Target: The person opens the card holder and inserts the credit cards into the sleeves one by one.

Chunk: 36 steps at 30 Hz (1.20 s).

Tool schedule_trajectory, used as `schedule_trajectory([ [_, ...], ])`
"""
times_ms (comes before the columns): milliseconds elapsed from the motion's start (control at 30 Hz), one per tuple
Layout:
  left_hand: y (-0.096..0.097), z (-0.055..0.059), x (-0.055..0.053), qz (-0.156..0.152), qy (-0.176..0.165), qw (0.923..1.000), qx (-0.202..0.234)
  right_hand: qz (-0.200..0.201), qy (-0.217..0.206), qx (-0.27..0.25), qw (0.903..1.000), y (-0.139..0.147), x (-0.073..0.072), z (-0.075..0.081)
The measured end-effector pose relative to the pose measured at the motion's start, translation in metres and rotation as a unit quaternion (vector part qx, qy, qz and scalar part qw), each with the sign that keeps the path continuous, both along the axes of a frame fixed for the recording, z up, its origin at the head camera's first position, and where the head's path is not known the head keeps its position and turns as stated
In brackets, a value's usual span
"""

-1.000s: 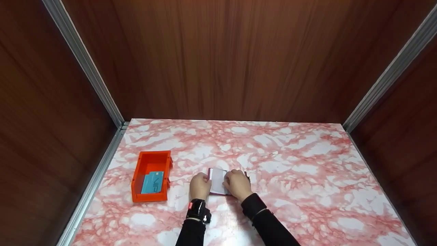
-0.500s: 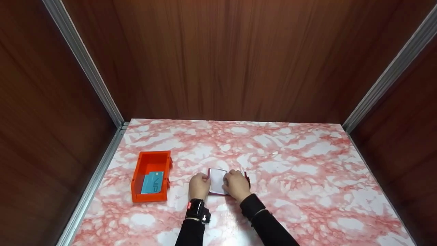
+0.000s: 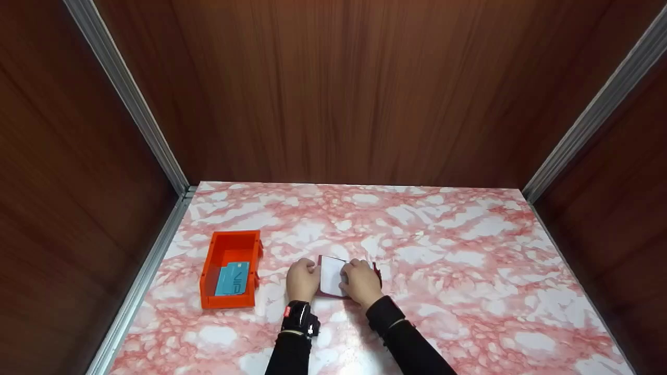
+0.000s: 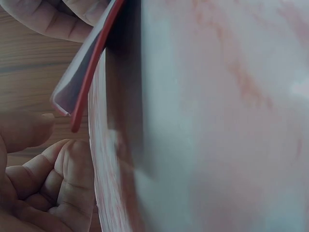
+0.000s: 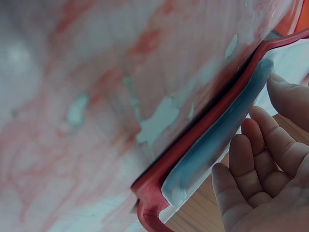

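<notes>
A card holder [image 3: 332, 276] with a dark red cover and whitish, see-through pages lies opened out on the table. My right hand [image 3: 363, 281] is over its right part, thumb and curled fingers pinching at a page. In the right wrist view, a blue card [image 5: 217, 135] shows in a clear sleeve along the red cover [image 5: 193, 130], beside the fingertips. My left hand [image 3: 303, 281] is at the holder's left edge. The left wrist view shows its thumb and loosely bent fingers [image 4: 72, 169] apart from the red edge [image 4: 91, 82], nothing between them.
An orange bin [image 3: 207, 291] stands on the left of the table, with blue cards [image 3: 233, 278] marked VIP inside. The pink-and-white marbled table [image 3: 469, 271] is bounded by brown wood-look panels [image 3: 333, 94] and metal rails [image 3: 130, 99].
My left hand has let go of the holder's left edge and shifted slightly left. The whitish page lies flatter toward the left side. My right hand has barely moved.
</notes>
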<state>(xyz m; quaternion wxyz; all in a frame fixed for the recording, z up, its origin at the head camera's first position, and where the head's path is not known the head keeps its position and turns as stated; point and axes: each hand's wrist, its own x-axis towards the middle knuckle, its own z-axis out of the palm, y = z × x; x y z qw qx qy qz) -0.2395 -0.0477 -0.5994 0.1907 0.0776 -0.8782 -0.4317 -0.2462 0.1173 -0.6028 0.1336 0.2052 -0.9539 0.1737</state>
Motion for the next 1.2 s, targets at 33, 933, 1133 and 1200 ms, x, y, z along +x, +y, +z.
schedule_trajectory([
  [33,0.0,0.001,0.0,0.0,0.003,1.0,0.001,0.0,-0.001,0.0,1.0,0.0,0.0,0.0],
  [933,-0.076,0.076,-0.007,0.025,0.034,0.9955,-0.085,0.002,0.006,0.005,1.0,-0.001,0.001,0.0],
  [1133,-0.105,0.079,-0.008,0.048,0.031,0.9945,-0.087,0.001,0.01,0.013,0.9999,-0.002,0.002,-0.001],
  [1200,-0.113,0.079,-0.009,0.055,0.024,0.9947,-0.084,0.001,0.014,0.011,0.9998,-0.002,0.002,-0.001],
])
